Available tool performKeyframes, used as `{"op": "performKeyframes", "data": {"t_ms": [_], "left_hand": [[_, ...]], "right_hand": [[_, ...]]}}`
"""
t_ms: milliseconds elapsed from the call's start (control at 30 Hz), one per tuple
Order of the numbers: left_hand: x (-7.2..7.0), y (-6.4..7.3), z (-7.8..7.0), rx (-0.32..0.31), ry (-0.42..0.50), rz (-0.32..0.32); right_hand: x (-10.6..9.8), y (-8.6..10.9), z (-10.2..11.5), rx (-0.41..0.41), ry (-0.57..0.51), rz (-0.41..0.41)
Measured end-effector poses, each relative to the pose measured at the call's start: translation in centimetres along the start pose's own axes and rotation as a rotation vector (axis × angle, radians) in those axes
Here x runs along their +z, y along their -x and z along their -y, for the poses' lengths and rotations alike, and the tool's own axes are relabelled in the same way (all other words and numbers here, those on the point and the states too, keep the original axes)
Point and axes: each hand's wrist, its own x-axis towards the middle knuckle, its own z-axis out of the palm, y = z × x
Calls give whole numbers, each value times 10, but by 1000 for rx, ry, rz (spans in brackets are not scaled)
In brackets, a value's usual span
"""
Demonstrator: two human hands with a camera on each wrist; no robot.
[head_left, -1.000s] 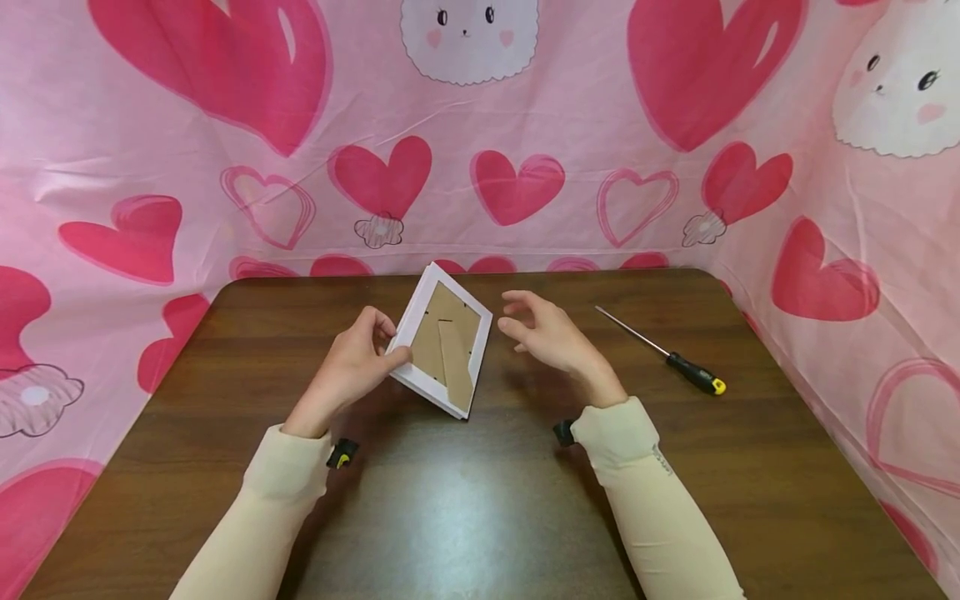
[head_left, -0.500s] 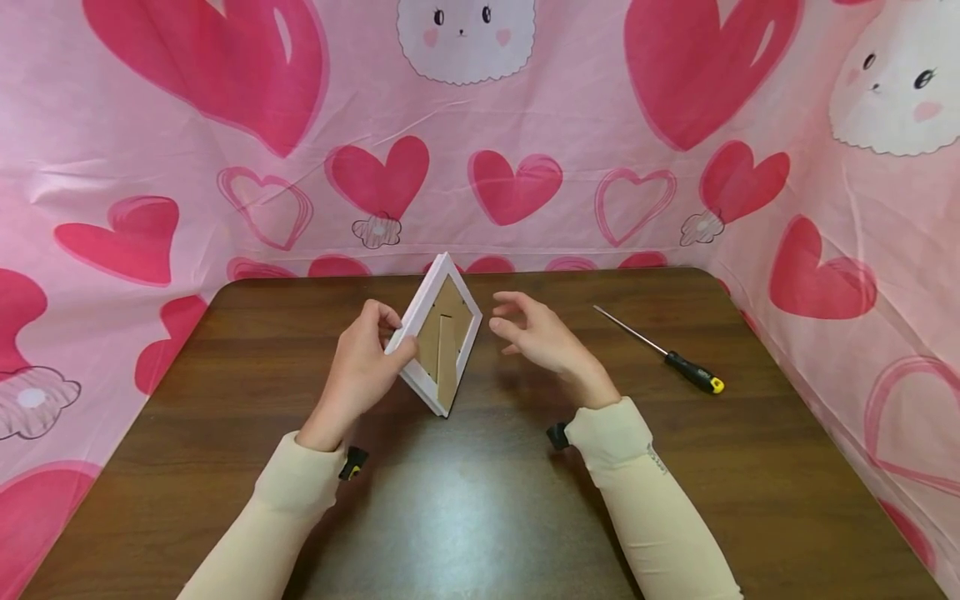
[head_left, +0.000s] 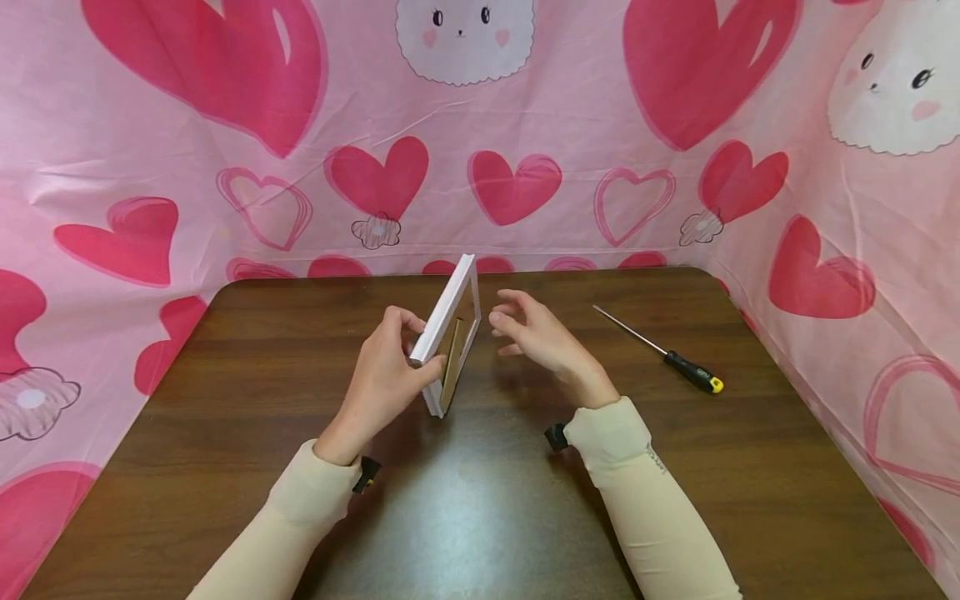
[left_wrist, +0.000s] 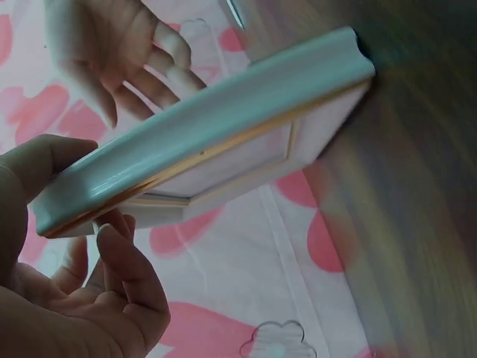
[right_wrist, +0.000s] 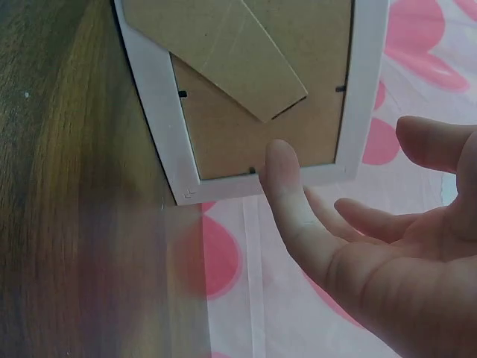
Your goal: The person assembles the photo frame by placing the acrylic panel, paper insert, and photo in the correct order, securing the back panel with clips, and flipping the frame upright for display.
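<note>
A white picture frame [head_left: 444, 308] stands tilted on the table, nearly edge-on in the head view. My left hand [head_left: 382, 375] pinches its near left edge between thumb and fingers. In the right wrist view the brown backing board [right_wrist: 223, 142] of the picture frame shows, with a cardboard stand flap [right_wrist: 261, 82] and small black tabs. From the left wrist view I see the moulded edge and gold inner trim on the front side. My right hand [head_left: 543, 337] hovers beside the picture frame's right side, fingers loosely bent and holding nothing.
A screwdriver [head_left: 667, 354] with a black and yellow handle lies on the right of the brown wooden table [head_left: 480, 517]. Behind and beside the table hangs a pink cloth [head_left: 577, 108] with hearts.
My left hand has turned the picture frame from showing its back to nearly edge-on, moving slightly right with it. The right hand has shifted a little left and stays nearly still.
</note>
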Motion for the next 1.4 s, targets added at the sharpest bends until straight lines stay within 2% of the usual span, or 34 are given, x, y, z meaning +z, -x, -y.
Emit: {"op": "performKeyframes", "data": {"t_ms": [233,600,1033,1233,1400], "left_hand": [[7,4,-6,1,100,51],[20,9,-8,18,179,108],[32,14,-9,88,164,125],[35,17,-10,146,101,144],[37,17,-10,160,91,166]], "right_hand": [[0,1,0,25,-86,-3],[0,-1,0,61,-173,-2],[-1,0,0,98,-206,-39],[-2,0,0,100,-191,-34],[-4,1,-1,113,-168,-47]]}}
